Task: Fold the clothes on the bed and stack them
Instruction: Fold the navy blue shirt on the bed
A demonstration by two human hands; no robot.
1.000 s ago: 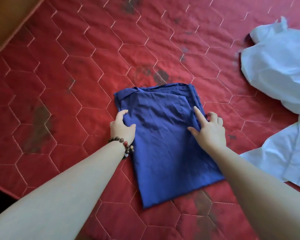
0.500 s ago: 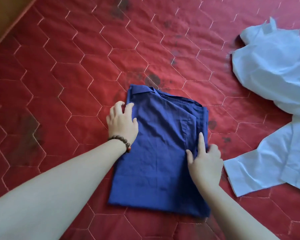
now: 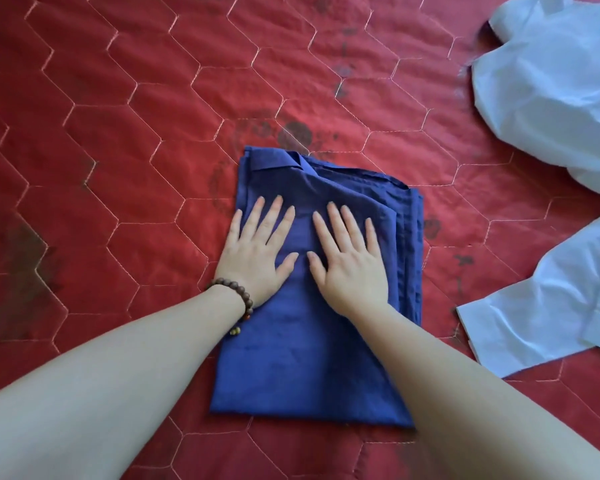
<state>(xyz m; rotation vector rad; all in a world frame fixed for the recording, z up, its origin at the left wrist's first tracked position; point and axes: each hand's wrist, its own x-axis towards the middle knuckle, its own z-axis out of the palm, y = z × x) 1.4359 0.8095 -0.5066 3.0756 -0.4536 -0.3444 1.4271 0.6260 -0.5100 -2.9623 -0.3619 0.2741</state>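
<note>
- The folded blue shirt (image 3: 312,358) lies flat on the red quilted bedcover (image 3: 118,168), collar at its far edge.
- The left hand (image 3: 253,258) presses palm-down on the shirt's left half, fingers straight and spread, little finger at the shirt's left edge.
- The right hand (image 3: 350,265) presses flat just beside it, fingers likewise straight and spread.
- A bead bracelet (image 3: 241,301) circles the left wrist.
- A rumpled white garment (image 3: 551,98) lies to the right of the shirt, well apart.
</note>
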